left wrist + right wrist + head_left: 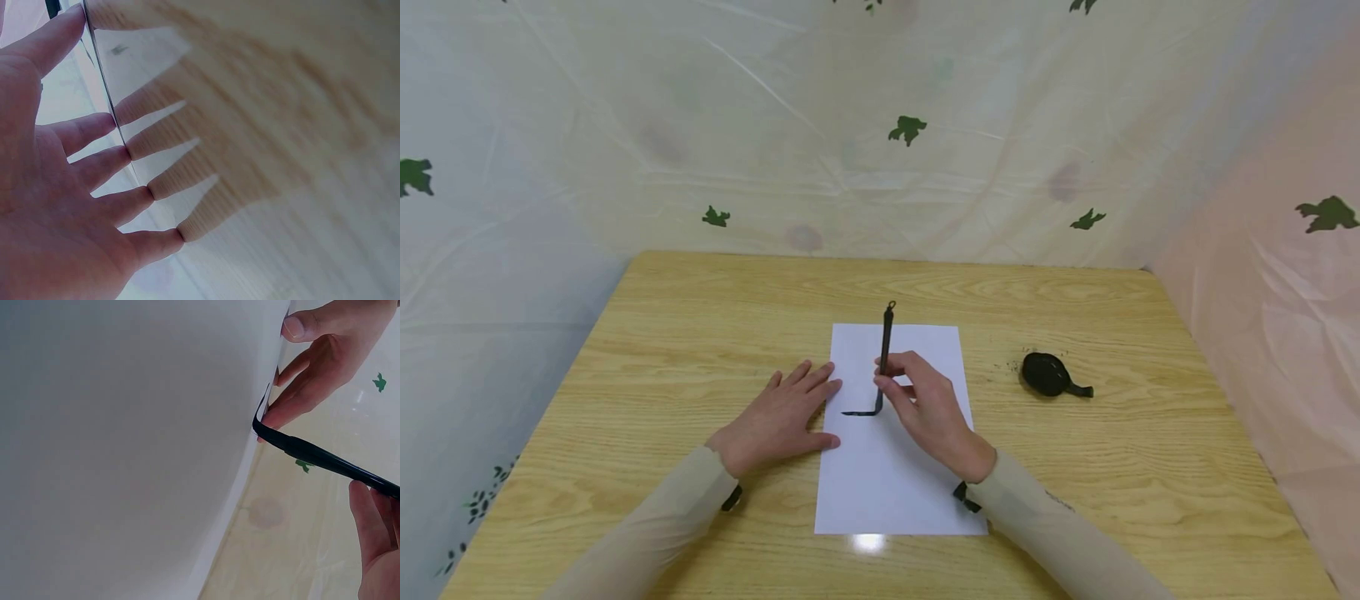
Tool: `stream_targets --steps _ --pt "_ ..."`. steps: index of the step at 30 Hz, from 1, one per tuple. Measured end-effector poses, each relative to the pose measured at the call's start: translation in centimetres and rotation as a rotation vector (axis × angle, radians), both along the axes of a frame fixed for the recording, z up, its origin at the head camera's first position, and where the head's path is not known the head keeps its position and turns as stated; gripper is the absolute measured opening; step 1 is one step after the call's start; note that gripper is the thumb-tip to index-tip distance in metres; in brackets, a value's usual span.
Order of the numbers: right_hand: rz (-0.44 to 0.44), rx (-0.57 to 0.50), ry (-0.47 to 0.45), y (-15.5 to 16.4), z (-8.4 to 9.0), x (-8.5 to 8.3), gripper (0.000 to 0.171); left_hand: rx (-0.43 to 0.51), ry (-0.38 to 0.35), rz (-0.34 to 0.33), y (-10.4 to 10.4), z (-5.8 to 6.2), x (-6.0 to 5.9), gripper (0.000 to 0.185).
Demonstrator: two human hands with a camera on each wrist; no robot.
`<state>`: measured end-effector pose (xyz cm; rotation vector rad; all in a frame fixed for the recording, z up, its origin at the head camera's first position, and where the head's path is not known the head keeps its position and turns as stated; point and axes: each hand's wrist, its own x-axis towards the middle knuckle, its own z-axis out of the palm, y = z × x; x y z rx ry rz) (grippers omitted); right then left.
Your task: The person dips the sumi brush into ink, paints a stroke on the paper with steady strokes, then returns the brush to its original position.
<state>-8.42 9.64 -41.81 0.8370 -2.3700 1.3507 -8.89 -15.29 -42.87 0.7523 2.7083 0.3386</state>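
A white sheet of paper (887, 487) lies in the middle of the wooden table (662, 333). My right hand (928, 408) pinches a thin black brush (886, 342) held nearly upright, its bent tip touching the paper at the right end of a short black stroke (856, 413). My left hand (782, 412) lies flat on the table, fingers straight and spread, fingertips at the sheet's left edge. The left wrist view shows that hand (69, 187) flat with spread fingers. In the right wrist view the brush (325, 457) meets the paper (125, 450) close to the left hand's fingers (319, 356).
A small black ink dish (1047, 373) with a short handle sits on the table right of the paper, with a few dark specks beside it. Pale plastic sheeting with green leaf prints (907, 129) hangs behind and on both sides of the table.
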Motion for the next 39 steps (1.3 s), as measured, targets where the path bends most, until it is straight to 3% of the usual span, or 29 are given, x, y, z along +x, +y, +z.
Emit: stream_targets --steps 39 --pt "-0.012 -0.007 0.025 0.63 0.14 0.05 0.024 -0.005 0.006 -0.009 0.04 0.11 -0.12 0.083"
